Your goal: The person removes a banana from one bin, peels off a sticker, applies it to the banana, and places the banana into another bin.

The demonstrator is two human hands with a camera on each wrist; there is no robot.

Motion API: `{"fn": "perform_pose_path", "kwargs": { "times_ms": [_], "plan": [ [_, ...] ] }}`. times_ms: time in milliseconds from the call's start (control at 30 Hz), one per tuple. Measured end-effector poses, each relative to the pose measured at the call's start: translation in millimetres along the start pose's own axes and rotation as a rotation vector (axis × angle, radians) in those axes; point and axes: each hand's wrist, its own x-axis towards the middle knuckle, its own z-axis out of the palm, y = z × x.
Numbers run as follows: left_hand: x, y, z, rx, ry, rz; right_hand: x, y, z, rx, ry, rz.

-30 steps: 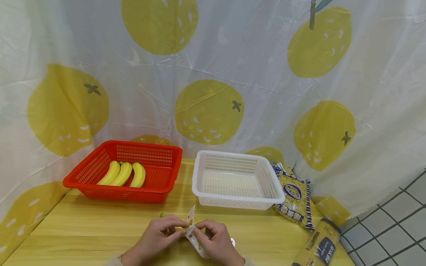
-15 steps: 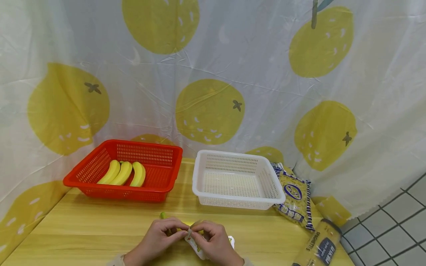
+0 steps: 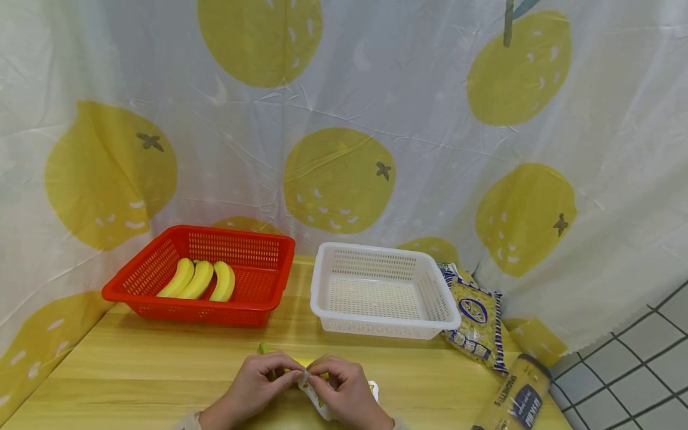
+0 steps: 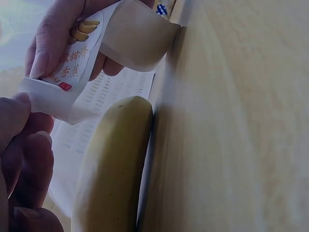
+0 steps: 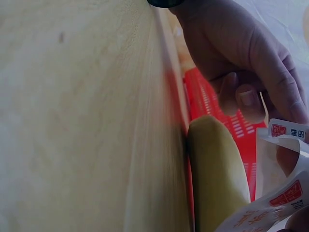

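My left hand [image 3: 255,385] and right hand [image 3: 352,391] meet at the front middle of the table. Between thumbs and fingers they pinch a white strip of banana labels [image 3: 312,394], printed with bananas and red and orange lettering. In the left wrist view the label strip [image 4: 79,58] bends, and its loose end curls down to the table. A yellow banana [image 4: 116,164] lies on the wood just beyond the fingers. From the head its green stem [image 3: 263,348] shows, while the hands hide most of the rest. A white label piece [image 3: 374,389] peeks out right of my right hand.
Several bananas [image 3: 196,280] lie in a red basket [image 3: 204,313] at the back left. A white basket [image 3: 384,327] stands back right. Beside it lie a pasta bag [image 3: 473,316] and a spaghetti pack [image 3: 513,397] near the table's right edge.
A second ago the strip's end stuck up above the fingertips; now it sits lower between them. The fingertips have drawn closer together. In the last half second hardly anything moves.
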Motion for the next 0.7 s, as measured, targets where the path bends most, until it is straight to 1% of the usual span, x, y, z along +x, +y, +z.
{"fn": "perform_pose_path", "kwargs": {
  "times_ms": [133, 233, 300, 400, 533, 600, 700],
  "plan": [
    [0.6, 1.0, -0.1, -0.005, 0.010, 0.040, -1.2, -1.2, -0.4, 0.013, 0.008, 0.047],
    [1.0, 1.4, -0.1, -0.010, 0.014, 0.070, -1.9, -2.2, -1.1, -0.003, 0.016, 0.060],
    [0.9, 2.0, -0.4, -0.011, 0.017, 0.071, -1.8, -2.4, -1.3, -0.015, 0.019, 0.053],
    [1.0, 3.6, -0.9, -0.004, 0.020, 0.051, -2.0, -1.4, -1.9, -0.033, 0.023, 0.041],
    [1.5, 3.5, -1.5, -0.006, 0.021, 0.059, -3.1, 0.4, -3.5, -0.030, 0.015, 0.068],
    [1.6, 2.6, -1.6, -0.010, 0.020, 0.078, -3.7, 0.5, -3.9, -0.021, 0.011, 0.090],
    [1.5, 2.1, -1.9, -0.012, 0.018, 0.085, -3.8, 0.5, -4.2, -0.026, 0.014, 0.077]
  ]
}}
